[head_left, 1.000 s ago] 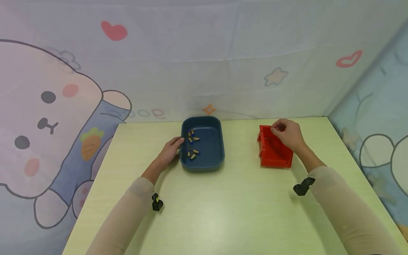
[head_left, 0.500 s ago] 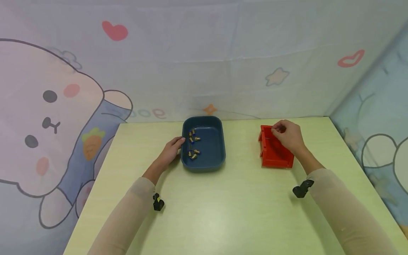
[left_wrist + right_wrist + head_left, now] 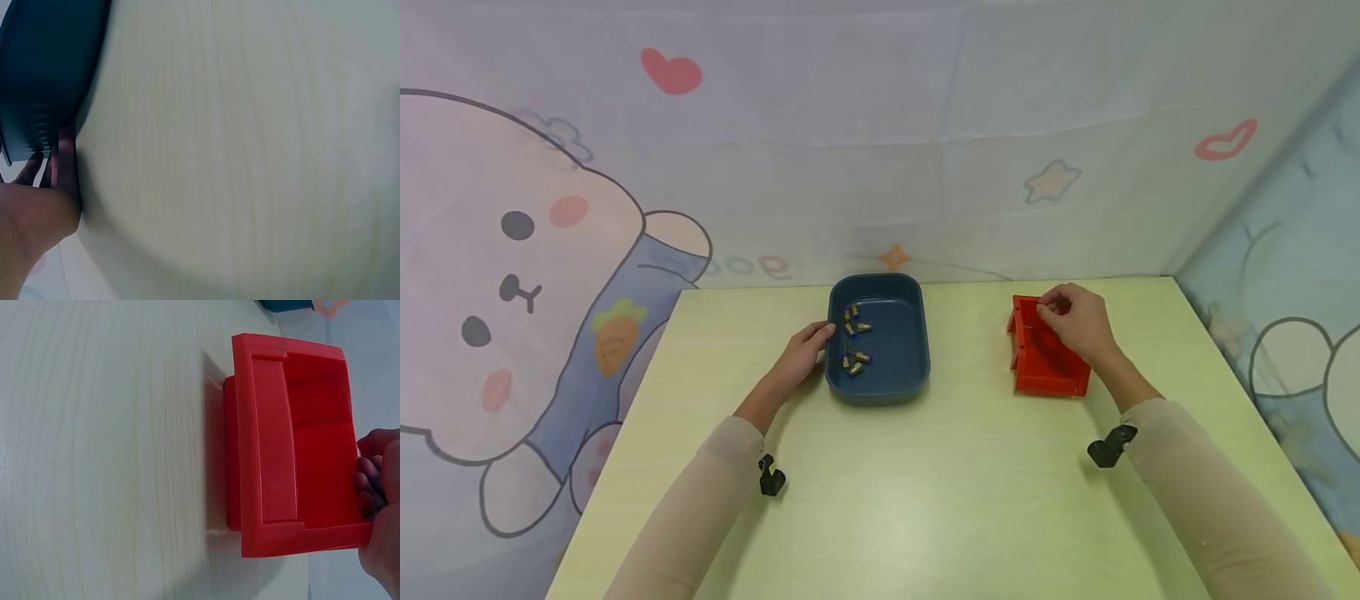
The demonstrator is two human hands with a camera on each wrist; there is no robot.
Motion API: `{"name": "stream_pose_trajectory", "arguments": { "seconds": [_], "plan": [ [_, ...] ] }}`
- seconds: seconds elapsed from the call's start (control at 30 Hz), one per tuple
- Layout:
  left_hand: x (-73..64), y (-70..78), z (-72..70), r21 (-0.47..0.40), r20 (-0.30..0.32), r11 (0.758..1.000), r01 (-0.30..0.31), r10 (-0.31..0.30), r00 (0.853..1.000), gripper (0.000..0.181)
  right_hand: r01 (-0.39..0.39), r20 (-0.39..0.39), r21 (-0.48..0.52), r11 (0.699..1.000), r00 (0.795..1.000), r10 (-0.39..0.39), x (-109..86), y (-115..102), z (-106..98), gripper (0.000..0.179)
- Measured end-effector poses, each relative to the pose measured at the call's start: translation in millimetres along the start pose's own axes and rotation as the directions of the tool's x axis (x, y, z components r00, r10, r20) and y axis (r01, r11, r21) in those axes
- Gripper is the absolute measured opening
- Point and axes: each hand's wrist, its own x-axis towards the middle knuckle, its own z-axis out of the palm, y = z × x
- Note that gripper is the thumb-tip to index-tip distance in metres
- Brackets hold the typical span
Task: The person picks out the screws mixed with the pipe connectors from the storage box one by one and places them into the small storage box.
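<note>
A cluster of small brass-coloured fittings point(image 3: 857, 368), some with blue ends, lies loose in the blue tray point(image 3: 895, 346), gathered toward its 9 o'clock side, as I follow the work from a remote station. At that same side the left hand point(image 3: 795, 358) grasps the tray at its edge. Well apart, at 3 o'clock from the tray, sits the red bin point(image 3: 1048, 385). The right hand point(image 3: 1078, 317) hangs over its 1 o'clock corner, fingers curled and thumb drawn in; whether anything is pinched there, I cannot tell.

I judge the work to be partway through: a step appears under way at the bin, while the fittings in the tray are left for later. I can make out no fitting for certain inside the bin, so I cannot say how much is done.

What stands in my way is the right hand itself, which hides part of the bin's interior; the right wrist view shows the bin's near part but not the fingertips' business. Both containers stand on a pale wood-grain table point(image 3: 895, 492). At 12 o'clock, just behind them, hangs a printed fabric backdrop point(image 3: 970, 183), with a cartoon bear point(image 3: 452, 250) at 10 o'clock. Black wrist cameras point(image 3: 771, 477) sit at the cuffs of both pale sleeves point(image 3: 700, 492).
</note>
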Motion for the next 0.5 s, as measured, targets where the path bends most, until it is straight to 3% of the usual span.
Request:
{"name": "stream_pose_trajectory", "arguments": {
  "seconds": [0.1,0.3,0.5],
  "plan": [
    [-7.5,8.1,1.7,0.004,0.001,1.0,-0.006,0.006,1.0,0.061,0.004,-0.004,0.001,1.0,1.0,-0.004,0.4,0,0,0.013],
    [10.9,-12.0,-2.9,-0.009,-0.005,1.0,0.003,-0.003,1.0,0.063,0.015,-0.006,0.0,1.0,1.0,-0.015,0.2,0,0,0.013],
    [11.9,-18.9,-2.8,-0.007,-0.019,1.0,-0.019,0.019,1.0,0.068,0.026,-0.008,-0.007,1.0,1.0,-0.026,0.7,1,0,0.012]
  ]
}}
